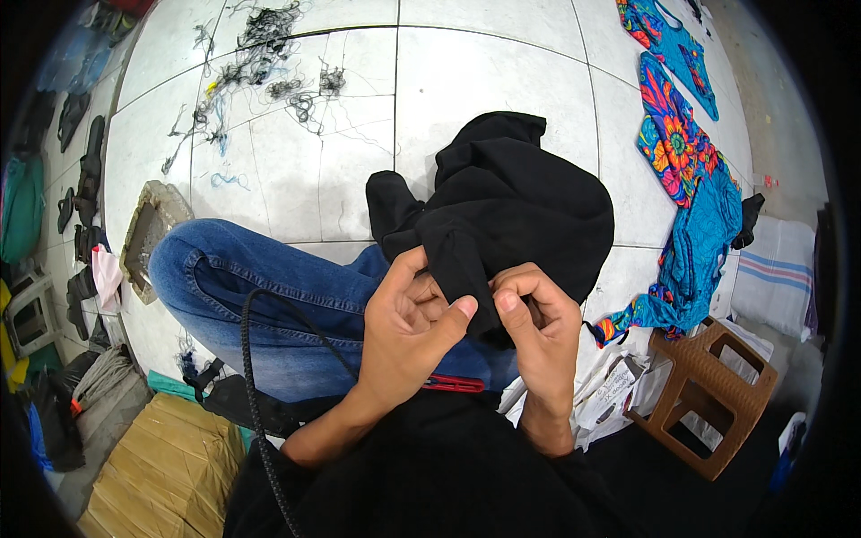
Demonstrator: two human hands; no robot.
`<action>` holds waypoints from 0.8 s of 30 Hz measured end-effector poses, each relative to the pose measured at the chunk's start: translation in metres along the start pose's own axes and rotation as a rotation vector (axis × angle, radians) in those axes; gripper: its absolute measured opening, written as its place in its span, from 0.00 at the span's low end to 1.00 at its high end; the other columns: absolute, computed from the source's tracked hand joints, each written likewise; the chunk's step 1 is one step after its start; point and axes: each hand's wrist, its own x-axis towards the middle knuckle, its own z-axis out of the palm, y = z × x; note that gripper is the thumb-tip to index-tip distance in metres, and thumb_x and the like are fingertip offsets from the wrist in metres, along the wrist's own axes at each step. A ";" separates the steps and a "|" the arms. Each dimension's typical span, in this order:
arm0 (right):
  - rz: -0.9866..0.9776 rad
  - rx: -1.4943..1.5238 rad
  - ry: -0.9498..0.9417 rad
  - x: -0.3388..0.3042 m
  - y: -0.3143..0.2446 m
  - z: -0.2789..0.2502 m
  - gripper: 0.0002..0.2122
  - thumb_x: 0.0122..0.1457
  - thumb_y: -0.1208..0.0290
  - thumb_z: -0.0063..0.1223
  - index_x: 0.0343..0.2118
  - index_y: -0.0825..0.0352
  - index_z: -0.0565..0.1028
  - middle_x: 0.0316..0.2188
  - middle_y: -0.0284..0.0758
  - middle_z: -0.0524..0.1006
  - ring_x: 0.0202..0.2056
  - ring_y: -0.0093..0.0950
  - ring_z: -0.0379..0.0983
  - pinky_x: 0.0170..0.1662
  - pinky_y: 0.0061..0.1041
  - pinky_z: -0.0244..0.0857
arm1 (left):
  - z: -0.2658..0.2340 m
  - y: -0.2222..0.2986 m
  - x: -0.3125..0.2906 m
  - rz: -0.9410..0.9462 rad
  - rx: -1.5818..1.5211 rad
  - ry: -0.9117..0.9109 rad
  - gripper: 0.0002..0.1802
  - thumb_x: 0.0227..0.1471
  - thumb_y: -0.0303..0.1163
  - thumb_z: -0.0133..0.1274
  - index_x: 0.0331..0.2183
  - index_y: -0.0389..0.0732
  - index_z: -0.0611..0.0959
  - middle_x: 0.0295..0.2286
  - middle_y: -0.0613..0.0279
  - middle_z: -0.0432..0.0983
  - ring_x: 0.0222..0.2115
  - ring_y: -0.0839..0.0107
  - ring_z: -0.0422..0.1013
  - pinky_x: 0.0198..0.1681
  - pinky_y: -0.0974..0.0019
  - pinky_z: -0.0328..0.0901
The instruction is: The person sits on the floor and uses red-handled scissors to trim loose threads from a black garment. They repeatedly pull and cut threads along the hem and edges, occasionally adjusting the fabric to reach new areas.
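A black cloth garment [529, 193] lies bunched over my lap and the floor before me. Its near edge is held up between my two hands. My left hand [414, 309] pinches a folded part of the fabric, thumb pointing right. On the other side of the fold, my right hand [536, 314] grips the cloth between thumb and curled fingers. Whether anything small sits in the right fingers is hidden. Just below the hands, a red tool-like object [453, 384] rests on my jeans [269, 269], partly covered.
Loose dark thread tangles [269, 54] lie on the white tiles ahead. Colourful floral clothing [682, 161] spreads along the right. A brown plastic stool [708, 394] lies at lower right by white bags [610, 394]. A stone-like tray [148, 233] and a tan wrapped bundle [166, 466] are at left.
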 end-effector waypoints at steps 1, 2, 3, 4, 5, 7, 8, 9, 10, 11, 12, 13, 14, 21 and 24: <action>0.001 0.003 -0.001 0.000 0.001 0.000 0.06 0.65 0.75 0.60 0.33 0.73 0.78 0.34 0.35 0.79 0.36 0.22 0.72 0.42 0.22 0.65 | 0.000 0.000 0.000 -0.004 -0.009 0.000 0.31 0.59 0.17 0.59 0.61 0.27 0.67 0.44 0.50 0.79 0.44 0.74 0.76 0.46 0.73 0.68; 0.002 0.006 -0.002 0.000 0.002 -0.001 0.06 0.65 0.75 0.60 0.33 0.73 0.78 0.34 0.35 0.79 0.36 0.22 0.72 0.42 0.22 0.65 | 0.000 -0.001 0.000 -0.007 -0.018 0.000 0.31 0.59 0.17 0.59 0.61 0.28 0.67 0.44 0.50 0.79 0.45 0.73 0.76 0.48 0.72 0.69; -0.001 0.007 0.001 0.000 0.002 -0.001 0.06 0.65 0.75 0.61 0.33 0.73 0.79 0.34 0.36 0.79 0.36 0.22 0.73 0.43 0.22 0.65 | 0.000 -0.002 -0.001 -0.011 -0.027 0.000 0.31 0.59 0.18 0.59 0.61 0.28 0.67 0.45 0.49 0.79 0.46 0.71 0.77 0.49 0.70 0.70; -0.006 0.006 0.006 0.000 0.003 -0.001 0.06 0.65 0.75 0.61 0.33 0.73 0.79 0.34 0.36 0.79 0.37 0.22 0.73 0.43 0.23 0.65 | 0.001 -0.002 0.000 0.008 -0.029 0.002 0.31 0.58 0.17 0.59 0.61 0.28 0.67 0.45 0.49 0.79 0.47 0.71 0.77 0.50 0.70 0.70; -0.010 0.004 0.010 0.000 0.003 -0.001 0.06 0.65 0.76 0.61 0.33 0.73 0.79 0.34 0.36 0.79 0.37 0.22 0.73 0.43 0.23 0.65 | 0.003 -0.004 0.001 0.028 -0.031 0.004 0.31 0.58 0.17 0.59 0.61 0.28 0.67 0.45 0.49 0.78 0.47 0.71 0.77 0.50 0.69 0.70; -0.055 -0.014 0.012 0.000 0.008 -0.001 0.06 0.64 0.76 0.61 0.33 0.73 0.79 0.35 0.37 0.79 0.37 0.23 0.73 0.44 0.23 0.65 | 0.003 -0.005 0.001 0.051 -0.013 -0.008 0.32 0.58 0.17 0.60 0.61 0.28 0.67 0.45 0.50 0.78 0.47 0.70 0.77 0.51 0.69 0.71; -0.077 -0.023 0.013 0.000 0.009 -0.002 0.06 0.64 0.76 0.61 0.33 0.73 0.79 0.35 0.37 0.80 0.37 0.23 0.74 0.44 0.23 0.65 | 0.002 -0.006 0.002 0.056 0.007 -0.022 0.32 0.58 0.17 0.60 0.61 0.28 0.67 0.46 0.50 0.78 0.47 0.70 0.77 0.51 0.69 0.71; -0.072 -0.016 0.014 0.000 0.009 -0.002 0.06 0.64 0.76 0.61 0.33 0.73 0.79 0.35 0.37 0.80 0.38 0.23 0.74 0.44 0.23 0.65 | 0.001 -0.006 0.002 0.060 0.027 -0.036 0.32 0.58 0.17 0.60 0.61 0.28 0.67 0.46 0.50 0.78 0.47 0.70 0.77 0.51 0.69 0.71; -0.066 -0.010 0.015 -0.001 0.008 -0.002 0.06 0.64 0.75 0.62 0.33 0.73 0.79 0.35 0.37 0.80 0.38 0.24 0.74 0.44 0.23 0.66 | 0.002 -0.005 0.002 0.059 0.025 -0.034 0.32 0.58 0.17 0.60 0.61 0.28 0.67 0.46 0.50 0.79 0.47 0.70 0.77 0.51 0.69 0.71; -0.061 -0.004 0.016 -0.001 0.008 -0.003 0.06 0.64 0.75 0.62 0.33 0.73 0.79 0.35 0.37 0.80 0.38 0.24 0.74 0.45 0.23 0.66 | 0.002 -0.004 0.003 0.058 0.023 -0.031 0.32 0.58 0.17 0.59 0.61 0.28 0.67 0.46 0.50 0.79 0.47 0.70 0.77 0.50 0.69 0.71; -0.040 0.001 0.018 -0.001 0.007 -0.002 0.06 0.64 0.76 0.62 0.33 0.73 0.79 0.35 0.37 0.80 0.38 0.24 0.74 0.45 0.23 0.66 | 0.003 -0.003 0.003 0.057 0.021 -0.029 0.32 0.58 0.16 0.59 0.61 0.28 0.67 0.46 0.49 0.79 0.47 0.70 0.77 0.50 0.70 0.71; -0.020 0.006 0.020 -0.001 0.004 0.000 0.06 0.64 0.76 0.62 0.33 0.73 0.79 0.35 0.37 0.80 0.38 0.24 0.74 0.45 0.23 0.66 | 0.002 -0.003 0.002 0.051 0.025 -0.026 0.32 0.59 0.17 0.59 0.61 0.29 0.67 0.46 0.49 0.79 0.47 0.70 0.77 0.50 0.70 0.71; 0.000 0.010 0.022 -0.001 0.003 0.001 0.06 0.64 0.76 0.62 0.33 0.73 0.79 0.35 0.37 0.80 0.38 0.24 0.74 0.45 0.23 0.66 | 0.001 -0.004 0.002 0.045 0.029 -0.023 0.32 0.59 0.17 0.59 0.61 0.29 0.67 0.46 0.49 0.79 0.47 0.70 0.77 0.50 0.70 0.71; -0.110 -0.047 0.037 0.001 0.011 -0.001 0.08 0.62 0.73 0.65 0.36 0.72 0.79 0.38 0.39 0.80 0.39 0.27 0.75 0.45 0.25 0.67 | -0.002 -0.003 0.001 0.009 0.011 -0.013 0.33 0.59 0.17 0.59 0.62 0.30 0.66 0.45 0.49 0.80 0.46 0.71 0.77 0.50 0.70 0.70; -0.396 -0.206 0.102 -0.003 0.018 0.000 0.18 0.56 0.65 0.73 0.42 0.70 0.78 0.43 0.42 0.79 0.42 0.33 0.76 0.47 0.29 0.69 | -0.002 -0.005 0.001 -0.001 -0.068 0.013 0.31 0.62 0.21 0.57 0.63 0.30 0.65 0.46 0.49 0.79 0.47 0.70 0.77 0.51 0.67 0.71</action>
